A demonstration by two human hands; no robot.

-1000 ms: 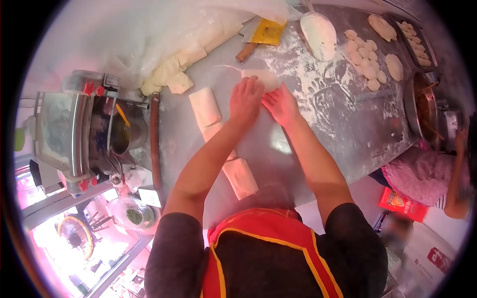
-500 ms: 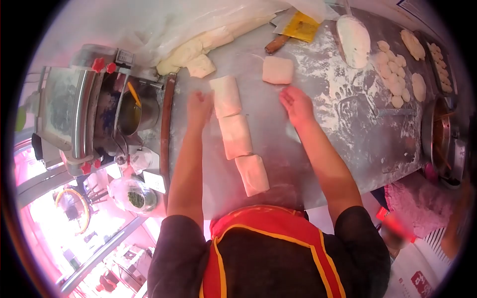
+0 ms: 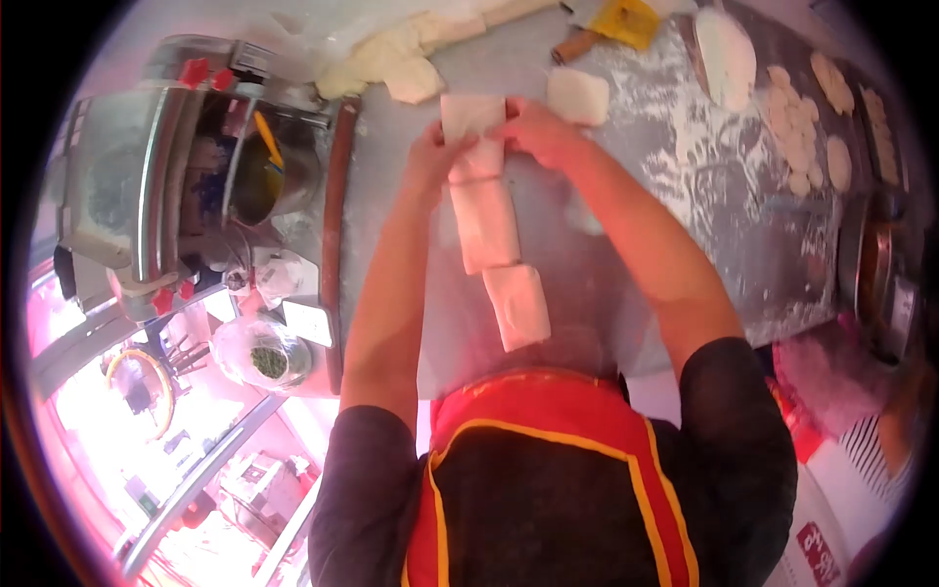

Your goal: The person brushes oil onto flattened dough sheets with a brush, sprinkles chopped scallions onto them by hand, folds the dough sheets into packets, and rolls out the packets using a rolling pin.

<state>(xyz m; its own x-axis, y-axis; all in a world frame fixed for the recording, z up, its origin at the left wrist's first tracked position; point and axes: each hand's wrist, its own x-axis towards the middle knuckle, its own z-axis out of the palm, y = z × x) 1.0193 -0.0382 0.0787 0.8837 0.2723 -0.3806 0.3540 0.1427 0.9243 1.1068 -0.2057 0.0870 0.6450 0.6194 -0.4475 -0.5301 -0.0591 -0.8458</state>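
Flat rectangular pieces of pale dough run in a row down the metal table (image 3: 391, 245). My left hand (image 3: 437, 157) has its fingers at the left edge of the far dough piece (image 3: 472, 115). At that piece's right edge is my right hand (image 3: 543, 132), its fingers curled over the side. Nearer to me follow a middle dough piece (image 3: 486, 227) and a close dough piece (image 3: 518, 305), partly overlapping. A separate squarish dough piece (image 3: 579, 96) lies just beyond my right forearm. My fingertips are partly hidden.
A long rolling pin (image 3: 337, 215) lies along the left side, by a metal pot (image 3: 259, 186) and a rolling machine (image 3: 117, 166). More dough (image 3: 411, 78) lies at the back. Small dough rounds (image 3: 794, 122) and a floured oval dough (image 3: 726, 59) are at right.
Both hands have come together at the far dough piece from either side of the row. My right hand has left the separate square piece. The view has shifted slightly.
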